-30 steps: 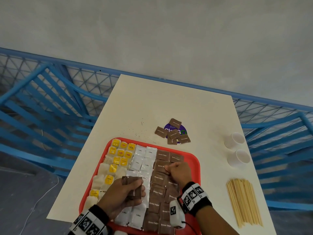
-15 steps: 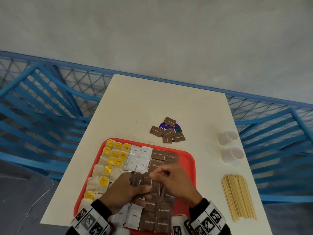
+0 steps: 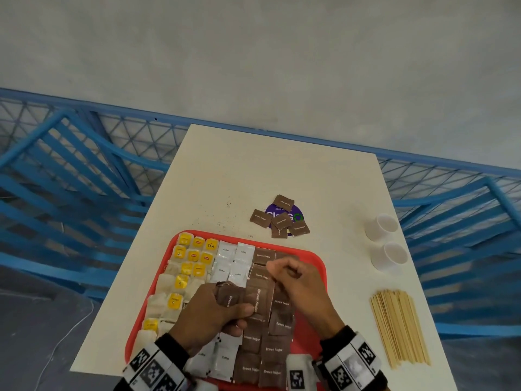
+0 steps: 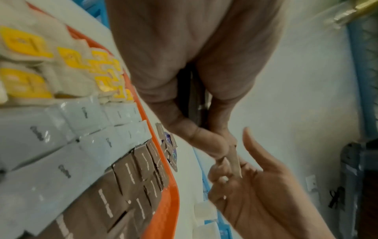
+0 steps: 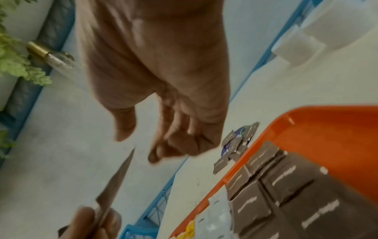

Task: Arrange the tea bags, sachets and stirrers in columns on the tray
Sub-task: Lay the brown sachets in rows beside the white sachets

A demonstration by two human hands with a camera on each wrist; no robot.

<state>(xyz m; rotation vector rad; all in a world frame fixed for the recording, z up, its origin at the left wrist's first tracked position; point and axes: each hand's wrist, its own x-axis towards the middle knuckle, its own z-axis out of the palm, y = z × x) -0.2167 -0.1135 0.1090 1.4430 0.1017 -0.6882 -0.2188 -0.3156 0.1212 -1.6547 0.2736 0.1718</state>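
Note:
A red tray (image 3: 318,261) holds yellow-tagged tea bags (image 3: 194,258) on the left, white coffee sachets (image 3: 234,261) in the middle and brown sugar sachets (image 3: 273,348) on the right. My left hand (image 3: 239,311) grips a small stack of brown sugar sachets (image 3: 258,300) above the tray's middle. My right hand (image 3: 282,272) hovers just beyond that stack with its fingers curled. In the right wrist view its thumb stands apart and nothing lies between thumb and fingers (image 5: 174,145); the held stack (image 5: 116,177) shows edge-on below. Wooden stirrers (image 3: 400,325) lie on the table to the right.
Several loose brown sachets (image 3: 279,218) lie on a purple sticker beyond the tray. Two white cups (image 3: 380,227) (image 3: 390,256) lie on their sides at the right edge. A blue mesh railing (image 3: 84,165) surrounds the white table (image 3: 267,170).
My right hand left the brown column on the tray, came to the stack in my left hand, and now sits slightly beyond it. The left hand kept its grip.

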